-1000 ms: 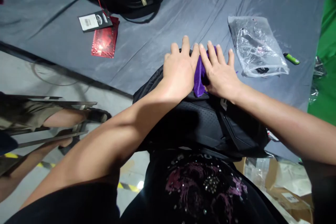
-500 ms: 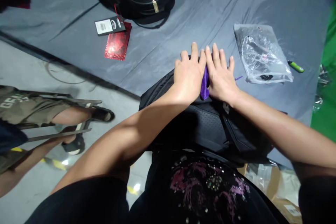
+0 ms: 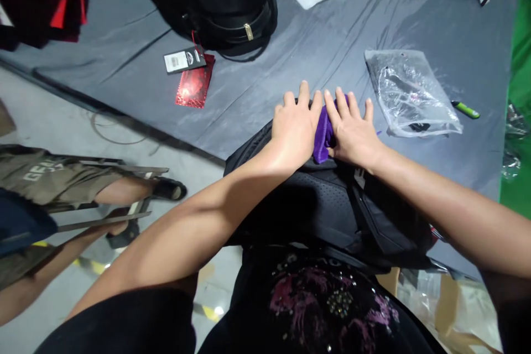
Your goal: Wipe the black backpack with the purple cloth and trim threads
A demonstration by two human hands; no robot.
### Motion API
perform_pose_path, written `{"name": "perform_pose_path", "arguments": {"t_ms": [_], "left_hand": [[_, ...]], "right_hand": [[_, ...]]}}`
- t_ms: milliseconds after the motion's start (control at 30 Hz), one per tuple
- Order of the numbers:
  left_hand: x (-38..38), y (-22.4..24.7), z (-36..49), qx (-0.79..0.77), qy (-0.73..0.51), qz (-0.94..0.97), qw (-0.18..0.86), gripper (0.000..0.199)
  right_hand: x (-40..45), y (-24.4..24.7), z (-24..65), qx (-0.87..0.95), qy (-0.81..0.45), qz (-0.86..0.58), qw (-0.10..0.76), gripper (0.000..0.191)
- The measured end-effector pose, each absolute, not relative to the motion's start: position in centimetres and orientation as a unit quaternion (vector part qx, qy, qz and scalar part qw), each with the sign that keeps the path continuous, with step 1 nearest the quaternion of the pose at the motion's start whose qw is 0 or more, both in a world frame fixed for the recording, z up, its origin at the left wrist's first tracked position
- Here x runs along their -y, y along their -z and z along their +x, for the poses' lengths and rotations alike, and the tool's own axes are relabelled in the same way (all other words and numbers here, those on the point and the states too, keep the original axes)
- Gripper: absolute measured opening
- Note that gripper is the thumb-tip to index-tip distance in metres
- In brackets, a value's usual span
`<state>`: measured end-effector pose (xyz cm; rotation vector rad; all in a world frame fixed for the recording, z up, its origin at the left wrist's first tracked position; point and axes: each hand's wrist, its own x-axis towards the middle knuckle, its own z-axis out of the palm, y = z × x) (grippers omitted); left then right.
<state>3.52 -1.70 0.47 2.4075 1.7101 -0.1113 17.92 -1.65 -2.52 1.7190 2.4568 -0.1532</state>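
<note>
A black backpack (image 3: 290, 204) lies at the near table edge, against my body. My left hand (image 3: 293, 130) presses flat on its upper part, fingers spread and pointing away from me. Beside it, my right hand (image 3: 352, 133) also lies flat with fingers apart. Between the two palms a purple cloth (image 3: 322, 141) shows, partly covered by the right hand. How far it extends beneath the hands is hidden.
Another black bag (image 3: 224, 5) with a tag (image 3: 185, 60) and a red packet (image 3: 194, 88) lies ahead. A clear plastic pouch (image 3: 415, 94) and green marker (image 3: 467, 109) are right. Red tags (image 3: 62, 5) pile far left. A person's legs (image 3: 112, 185) show at left.
The view has shifted slightly, so the table's contents sit lower. My right hand has moved slightly away from the left, and more purple cloth shows between them.
</note>
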Motion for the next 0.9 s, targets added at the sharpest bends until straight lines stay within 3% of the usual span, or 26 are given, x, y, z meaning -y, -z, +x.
{"name": "perform_pose_path", "arguments": {"t_ms": [200,633,800,900], "left_hand": [[1.8,-0.3,3.7,-0.582,0.031,0.808,0.088,0.070],[1.4,-0.2,3.6,-0.585,0.030,0.801,0.127,0.081],[1.5,-0.3,3.4,-0.582,0.022,0.800,0.144,0.074],[1.5,-0.5,3.4,-0.576,0.022,0.802,0.156,0.077]], "right_hand": [[1.9,2.2,17.2,-0.813,0.056,0.579,0.036,0.098],[1.8,1.4,17.0,-0.817,0.045,0.565,0.100,0.107],[1.8,2.8,17.6,-0.822,0.044,0.567,0.027,0.090],[1.6,3.7,18.2,-0.841,0.053,0.539,-0.007,0.090]]}}
